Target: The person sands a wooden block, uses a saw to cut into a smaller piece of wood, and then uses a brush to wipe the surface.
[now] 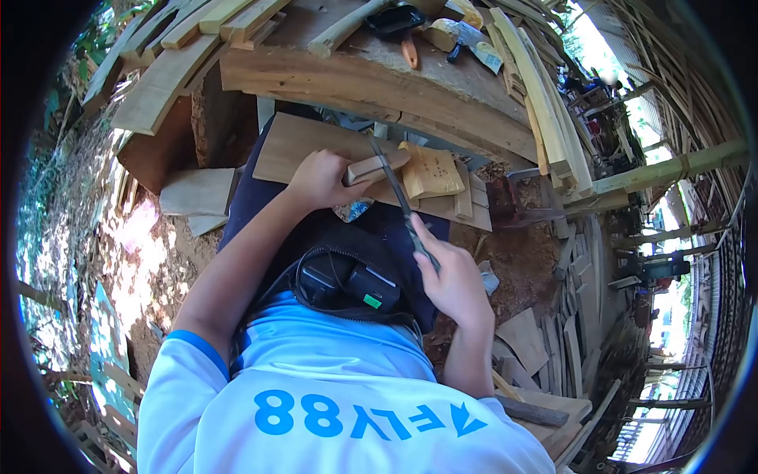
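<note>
My left hand (320,180) is closed around one end of a small wooden block (365,169), over a flat board (288,150) lying across my lap. Gripped in my right hand (456,278) is a long, narrow file-like tool (395,186) with a dark handle. Its thin grey blade crosses the block near the far end, just ahead of my left fingers. To the right of the blade, a thicker pale wood piece (433,172) with markings rests on the board.
Ahead stands a heavy timber bench (371,83) bearing an orange-handled tool (409,52) and a brush-like tool (478,51). Planks (162,99) are stacked at the left. Long strips (545,103) project at the right, above scrap wood (572,340). An unzipped bag (347,284) sits at my waist.
</note>
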A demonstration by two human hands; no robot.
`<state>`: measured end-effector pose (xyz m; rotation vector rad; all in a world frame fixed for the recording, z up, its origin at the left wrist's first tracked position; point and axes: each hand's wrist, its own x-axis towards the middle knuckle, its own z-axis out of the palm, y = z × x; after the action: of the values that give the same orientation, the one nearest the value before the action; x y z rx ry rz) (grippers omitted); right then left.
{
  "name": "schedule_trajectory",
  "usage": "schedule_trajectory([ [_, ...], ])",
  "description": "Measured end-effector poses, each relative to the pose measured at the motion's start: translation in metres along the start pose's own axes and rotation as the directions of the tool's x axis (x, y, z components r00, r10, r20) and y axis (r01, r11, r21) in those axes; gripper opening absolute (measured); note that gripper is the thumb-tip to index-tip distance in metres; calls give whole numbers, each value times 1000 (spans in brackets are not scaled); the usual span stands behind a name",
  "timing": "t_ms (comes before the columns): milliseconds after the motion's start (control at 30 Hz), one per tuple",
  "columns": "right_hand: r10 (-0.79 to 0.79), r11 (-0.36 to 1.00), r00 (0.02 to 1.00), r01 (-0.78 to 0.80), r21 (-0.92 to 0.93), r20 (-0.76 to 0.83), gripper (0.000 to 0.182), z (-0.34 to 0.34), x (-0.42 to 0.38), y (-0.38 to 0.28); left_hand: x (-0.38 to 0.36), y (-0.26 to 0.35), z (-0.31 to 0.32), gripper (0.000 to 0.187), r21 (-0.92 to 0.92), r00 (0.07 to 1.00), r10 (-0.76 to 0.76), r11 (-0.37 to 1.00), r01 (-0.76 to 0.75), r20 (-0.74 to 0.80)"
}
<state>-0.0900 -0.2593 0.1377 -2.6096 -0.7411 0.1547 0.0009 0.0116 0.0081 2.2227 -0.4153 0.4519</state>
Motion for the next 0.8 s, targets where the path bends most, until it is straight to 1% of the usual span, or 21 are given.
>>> schedule_trajectory([
  [33, 25, 1000, 1000, -25, -11, 19, 61, -7, -14, 0, -1, 2, 1, 35, -1, 1000, -6, 1000, 6, -4],
  [67, 50, 999, 998, -49, -21, 33, 61, -12, -21, -1, -1, 3, 1, 36, 16, 1000, 20, 1000, -20, -2],
  [133, 66, 997, 997, -64, -41, 28, 60, -14, -21, -5, -1, 4, 1, 36, 36, 999, 52, 998, -52, 8],
  [200, 19, 999, 999, -17, -51, 28, 60, -10, -7, -1, -2, 2, 2, 36, 46, 998, 58, 997, -58, 10],
  [333, -10, 997, 1000, 11, -73, 22, 61, 11, 41, 2, -2, -1, 2, 36, 38, 997, 82, 996, -82, 10],
  [400, -22, 998, 1000, 22, -67, 7, 64, 18, 50, 4, -2, -2, 1, 36, 36, 999, 39, 999, -39, 2],
  [433, -17, 998, 1000, 17, -66, 4, 64, 18, 47, 4, 0, -1, 0, 36, 35, 999, 43, 998, -43, 6],
  [500, -5, 1000, 1000, 5, -6, -5, 63, 13, 28, 1, 0, 0, -1, 37, 14, 1000, -3, 1000, 2, 24],
  [533, -5, 1000, 1000, 5, -11, 1, 63, 7, 15, 1, 0, 2, -2, 37, 8, 1000, -7, 1000, 7, 21],
  [600, 2, 999, 999, -4, 40, 44, 62, -13, -16, 0, 0, 5, -3, 38, -7, 1000, -17, 1000, 17, -3],
  [633, -4, 999, 999, 3, 38, 46, 62, -24, -32, -2, 0, 4, -4, 38, -5, 1000, -20, 1000, 19, -10],
  [700, 63, 998, 989, -64, -1, 134, 60, -47, -59, -5, 1, 5, -6, 36, 16, 999, -49, 999, 49, 8],
  [733, 60, 998, 991, -60, 0, 123, 60, -57, -65, -5, 0, 5, -7, 36, 22, 999, -39, 999, 39, 6],
  [800, 197, 978, 950, -209, 25, 243, 63, -74, -74, -2, -2, 6, -6, 33, -4, 998, -57, 998, 57, -27],
])
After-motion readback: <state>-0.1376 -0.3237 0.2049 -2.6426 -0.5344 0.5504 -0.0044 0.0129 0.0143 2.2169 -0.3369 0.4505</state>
